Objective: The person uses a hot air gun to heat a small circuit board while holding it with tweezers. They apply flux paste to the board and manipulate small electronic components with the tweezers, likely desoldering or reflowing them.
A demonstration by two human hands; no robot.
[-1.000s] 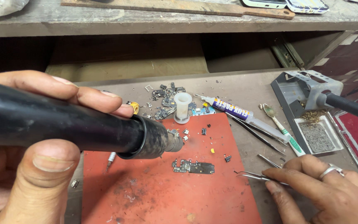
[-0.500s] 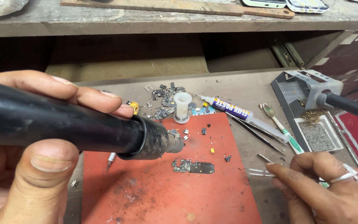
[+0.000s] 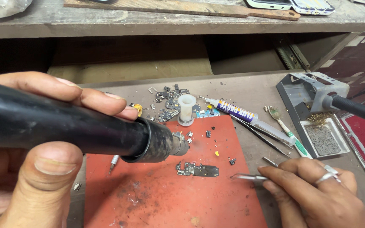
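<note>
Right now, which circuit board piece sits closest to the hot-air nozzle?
The long dark board strip alone on the red mat, just below the nozzle; the others are heaped behind the mat.

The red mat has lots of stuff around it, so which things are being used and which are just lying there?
In use:
left hand gripping the black hot-air tool
right hand holding tweezers
small circuit board on the red mat

Lying about:
syringe tube
white spool
toothbrush
soldering iron stand

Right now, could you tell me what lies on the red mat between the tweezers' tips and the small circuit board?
In the head view, only bare red mat separates the tweezers, held in the right hand, from the small circuit board.
</note>
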